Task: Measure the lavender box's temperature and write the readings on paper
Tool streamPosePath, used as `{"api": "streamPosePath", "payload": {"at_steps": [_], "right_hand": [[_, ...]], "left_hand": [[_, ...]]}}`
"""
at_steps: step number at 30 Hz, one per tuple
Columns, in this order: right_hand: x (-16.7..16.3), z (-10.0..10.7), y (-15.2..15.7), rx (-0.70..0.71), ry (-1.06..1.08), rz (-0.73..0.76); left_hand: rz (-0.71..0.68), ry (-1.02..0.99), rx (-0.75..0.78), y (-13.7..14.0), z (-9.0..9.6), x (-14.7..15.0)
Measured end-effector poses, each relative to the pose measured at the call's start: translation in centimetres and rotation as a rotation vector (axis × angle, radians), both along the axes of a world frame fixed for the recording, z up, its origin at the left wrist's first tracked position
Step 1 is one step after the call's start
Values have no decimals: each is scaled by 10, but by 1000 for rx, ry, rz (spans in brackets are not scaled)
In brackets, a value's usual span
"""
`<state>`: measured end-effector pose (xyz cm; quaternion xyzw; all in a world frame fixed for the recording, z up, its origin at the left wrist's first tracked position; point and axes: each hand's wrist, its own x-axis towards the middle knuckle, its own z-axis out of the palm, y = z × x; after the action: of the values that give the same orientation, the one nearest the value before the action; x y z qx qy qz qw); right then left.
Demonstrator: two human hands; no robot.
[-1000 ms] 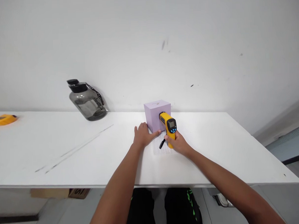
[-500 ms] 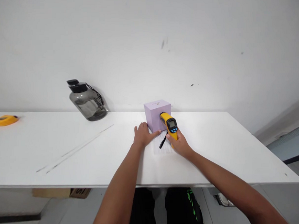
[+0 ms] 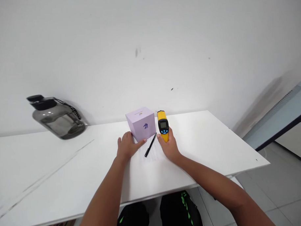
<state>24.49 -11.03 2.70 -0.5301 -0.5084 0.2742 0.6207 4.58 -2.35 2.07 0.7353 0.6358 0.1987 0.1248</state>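
Note:
My left hand cups the lower left corner of a lilac box, thumb along the front face and fingers at its left side. A dark printed emblem shows on the box's front. In my right hand is a yellow and black infrared thermometer, held upright just right of the box, its small screen and blue buttons turned towards me. Between my hands a black pen lies slantwise on a sheet of paper with faint marks. The box and my hands partly cover the sheet.
A grey see-through bottle with a black lid and strap stands at the left, near the wall. The white tabletop ends at a right edge. Beyond it is a pale panel with a dark edge. Below the table are a cardboard box and my legs.
The view has turned to the right. My right hand has moved the thermometer from in front of the box to its right side, uncovering the emblem and more of the pen. My left hand stays at the box.

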Motion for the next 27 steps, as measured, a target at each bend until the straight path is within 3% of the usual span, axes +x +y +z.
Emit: {"api": "streamPosePath", "payload": {"at_steps": [19, 27], "right_hand": [[1, 6, -6, 72, 18, 91], [2, 7, -6, 41, 11, 111]], "left_hand": [[23, 77, 4, 1, 2, 2], [43, 60, 20, 5, -1, 1]]}}
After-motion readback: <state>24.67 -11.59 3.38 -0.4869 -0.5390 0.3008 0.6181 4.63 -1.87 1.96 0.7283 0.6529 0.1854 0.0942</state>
